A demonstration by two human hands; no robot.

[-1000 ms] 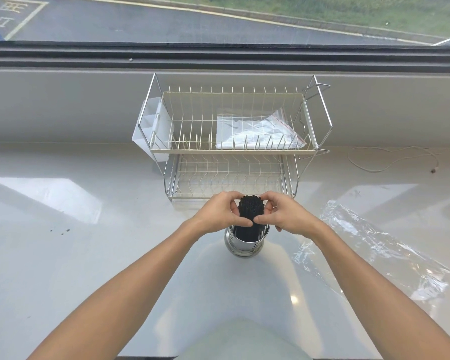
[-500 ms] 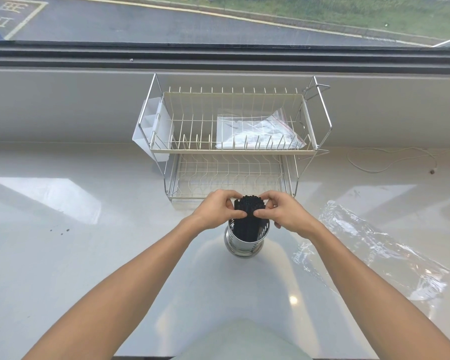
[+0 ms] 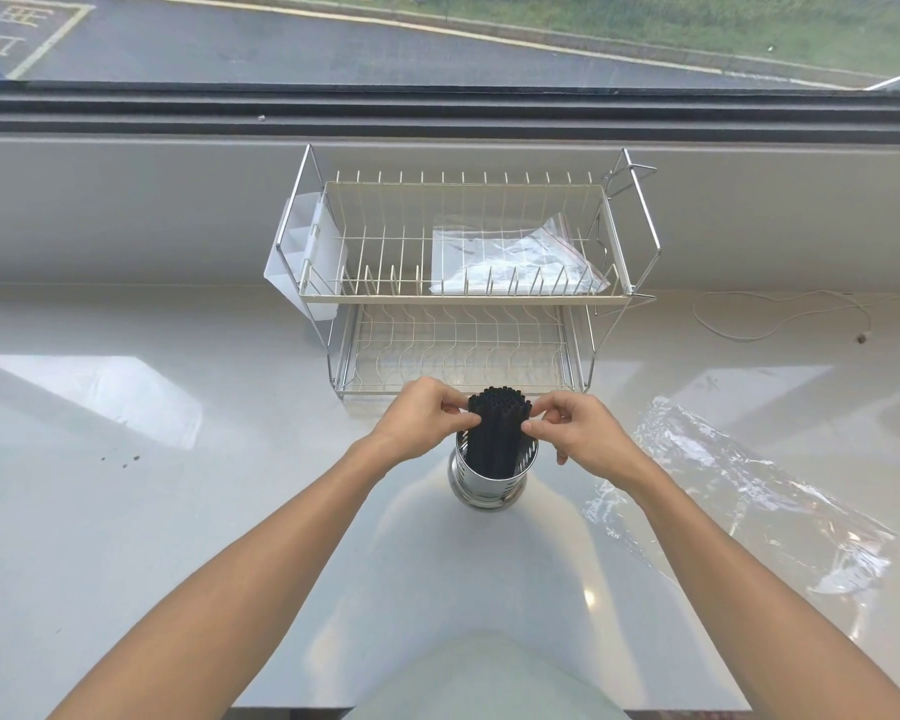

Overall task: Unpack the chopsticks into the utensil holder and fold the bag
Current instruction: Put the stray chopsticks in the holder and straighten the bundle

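Observation:
A bundle of black chopsticks [image 3: 497,433] stands upright in a shiny metal utensil holder [image 3: 489,485] on the white counter, just in front of the dish rack. My left hand [image 3: 424,420] pinches the bundle from the left near its top. My right hand [image 3: 580,433] pinches it from the right with thumb and fingertips. The empty clear plastic bag [image 3: 739,491] lies flat and crinkled on the counter to the right of the holder, apart from both hands.
A two-tier wire dish rack [image 3: 463,298] stands behind the holder, with a zip bag [image 3: 515,257] on its upper tier and a white plastic caddy [image 3: 302,262] on its left side. A thin white cable [image 3: 780,319] lies at the back right. The window sill runs behind.
Both hands have kept hold of the chopstick bundle. The right hand's fingers have shifted slightly lower on the bundle's right side; the chopsticks stay in the holder.

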